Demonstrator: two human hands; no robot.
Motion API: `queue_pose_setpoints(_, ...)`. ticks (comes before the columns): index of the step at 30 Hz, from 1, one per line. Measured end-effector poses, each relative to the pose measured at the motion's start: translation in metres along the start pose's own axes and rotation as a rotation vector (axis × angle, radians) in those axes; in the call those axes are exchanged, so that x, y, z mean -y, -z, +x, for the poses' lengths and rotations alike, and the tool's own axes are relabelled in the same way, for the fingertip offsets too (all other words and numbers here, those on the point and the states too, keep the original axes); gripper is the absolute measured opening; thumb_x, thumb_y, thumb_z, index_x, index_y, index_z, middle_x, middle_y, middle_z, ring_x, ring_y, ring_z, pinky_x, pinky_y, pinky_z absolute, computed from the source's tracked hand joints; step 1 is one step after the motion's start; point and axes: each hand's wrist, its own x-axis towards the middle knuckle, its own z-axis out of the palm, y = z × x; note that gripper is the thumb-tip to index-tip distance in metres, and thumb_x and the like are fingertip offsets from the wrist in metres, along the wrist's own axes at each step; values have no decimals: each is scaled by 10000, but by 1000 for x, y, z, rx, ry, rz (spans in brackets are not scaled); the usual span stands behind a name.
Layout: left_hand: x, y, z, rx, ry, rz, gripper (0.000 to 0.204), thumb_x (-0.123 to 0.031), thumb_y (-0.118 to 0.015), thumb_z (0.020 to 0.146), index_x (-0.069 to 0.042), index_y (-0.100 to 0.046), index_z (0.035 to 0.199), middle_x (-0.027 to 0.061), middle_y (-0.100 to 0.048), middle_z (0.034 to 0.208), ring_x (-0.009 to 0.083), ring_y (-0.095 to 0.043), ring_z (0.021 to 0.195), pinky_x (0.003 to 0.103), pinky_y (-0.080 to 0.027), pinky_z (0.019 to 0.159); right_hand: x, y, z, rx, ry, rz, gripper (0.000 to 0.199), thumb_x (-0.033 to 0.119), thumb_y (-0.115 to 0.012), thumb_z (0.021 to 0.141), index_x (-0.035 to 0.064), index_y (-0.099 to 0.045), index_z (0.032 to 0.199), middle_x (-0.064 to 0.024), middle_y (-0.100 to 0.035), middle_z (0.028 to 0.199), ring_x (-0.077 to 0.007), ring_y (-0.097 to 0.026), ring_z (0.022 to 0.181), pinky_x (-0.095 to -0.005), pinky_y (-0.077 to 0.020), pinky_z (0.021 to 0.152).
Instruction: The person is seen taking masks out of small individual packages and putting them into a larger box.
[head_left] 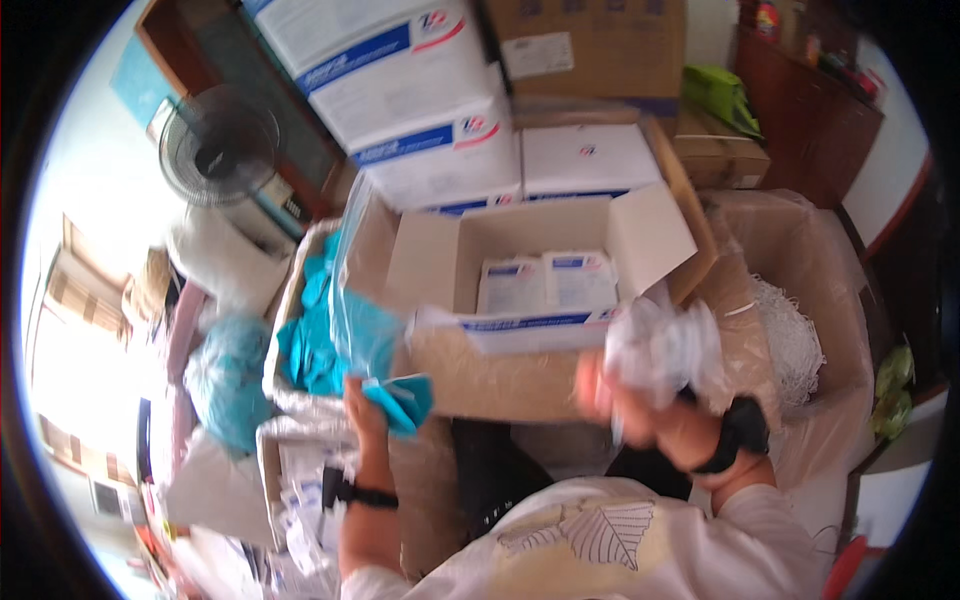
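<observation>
Strong daylight from the left edge: window (70,350) burns out to white, glare washing its surroundings. Light falls off rightward; brown cabinet (805,110) at upper right sits dim. Open carton (652,232) near centre evenly lit, soft shade inside. Plastic film (365,310) left of it gives a pale sheen. Right grip (645,412) and white bundle (665,345) smeared by motion blur; left grip (366,412) and teal packet (403,402) clearer. Fisheye bends straight edges outward; black vignette fills corners.
</observation>
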Motion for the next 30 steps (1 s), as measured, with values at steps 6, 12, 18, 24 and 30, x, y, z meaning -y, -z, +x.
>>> queue_pose_setpoints(6, -98, -77, 15, 596, 356, -1236, 426, -364, -266, 961, -118, -361, 627, -13, -278, 560, 114, -275, 507, 258, -284, 504, 15, 16, 11, -137, -158, -337, 217, 177, -435, 907, 18, -566, 839, -41, -597, 776, -106, -558, 677, -232, -455, 571)
queue_pose_setpoints(12, -127, -102, 0, 625, 470, -1456, 412, -330, -238, 968, -117, -355, 636, -10, -295, 557, 119, -297, 504, 256, -300, 517, 0, 104, -45, -481, -155, -164, 193, 150, -434, 899, 35, -585, 866, -38, -602, 761, -91, -562, 670, -245, -454, 579)
queue_pose_setpoints(18, -112, -123, -9, 699, 547, -1513, 424, -335, -235, 968, -117, -352, 623, -7, -302, 555, 118, -297, 496, 259, -303, 508, -24, 251, -171, -1219, -423, -300, 309, 293, -551, 855, 45, -556, 1038, -40, -591, 907, -129, -560, 773, -261, -466, 660)
queue_pose_setpoints(24, -126, -151, -24, 756, 648, -1443, 415, -322, -219, 972, -126, -322, 622, -21, -277, 577, 111, -273, 544, 251, -288, 570, -42, 172, -101, -763, -268, -376, 346, 243, -549, 868, 35, -509, 1143, -62, -568, 1042, -104, -524, 937, -255, -434, 822)
queue_pose_setpoints(30, -139, -166, -49, 763, 667, -1450, 415, -342, -202, 973, -128, -312, 635, -8, -290, 636, 130, -306, 616, 285, -316, 679, -17, -7, 8, 137, -81, -270, 895, 315, -690, 745, -17, -137, 1366, -168, -294, 1362, -228, -272, 1276, -333, -208, 1042)
